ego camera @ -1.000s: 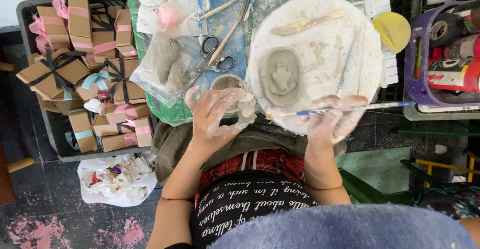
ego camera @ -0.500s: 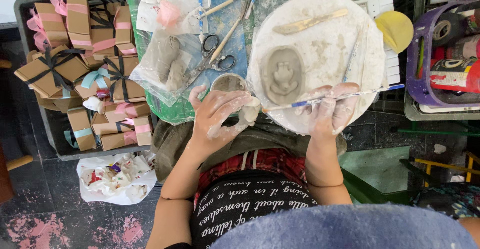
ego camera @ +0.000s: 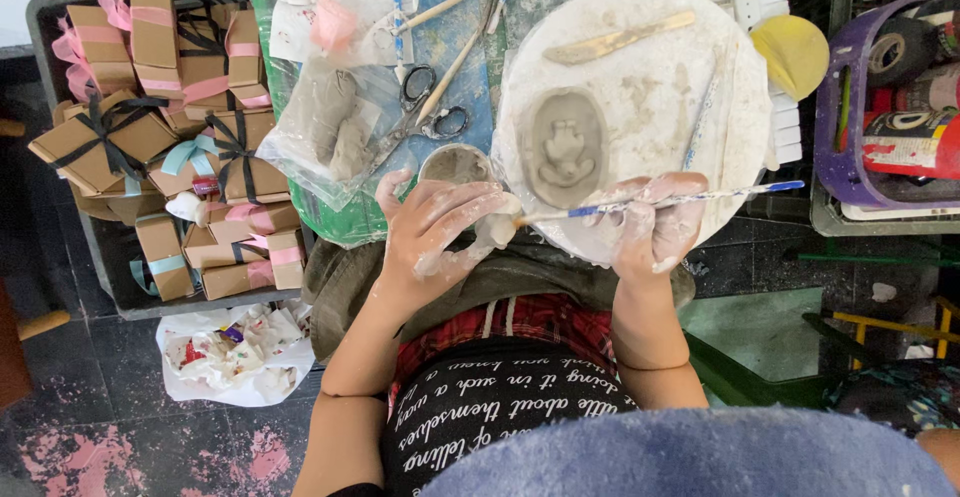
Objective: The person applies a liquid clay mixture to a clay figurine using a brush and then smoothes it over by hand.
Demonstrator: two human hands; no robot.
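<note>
Two hands: left fingers (ego camera: 440,219) cup a clay piece (ego camera: 497,227); right fingers (ego camera: 655,219) pinch a brush (ego camera: 660,200).

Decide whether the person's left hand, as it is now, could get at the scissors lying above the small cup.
Probably not at once: the left hand is closed around a small clay piece. The scissors lie uncovered just beyond the cup, so a freed hand looks able to reach them.

A clay relief (ego camera: 566,147) is lying on a round board (ego camera: 660,97), a wooden tool (ego camera: 618,39) sitting behind it; scissors (ego camera: 425,117) are resting to the left, gift boxes (ego camera: 170,147) crowding a tray (ego camera: 60,17) further left.
</note>
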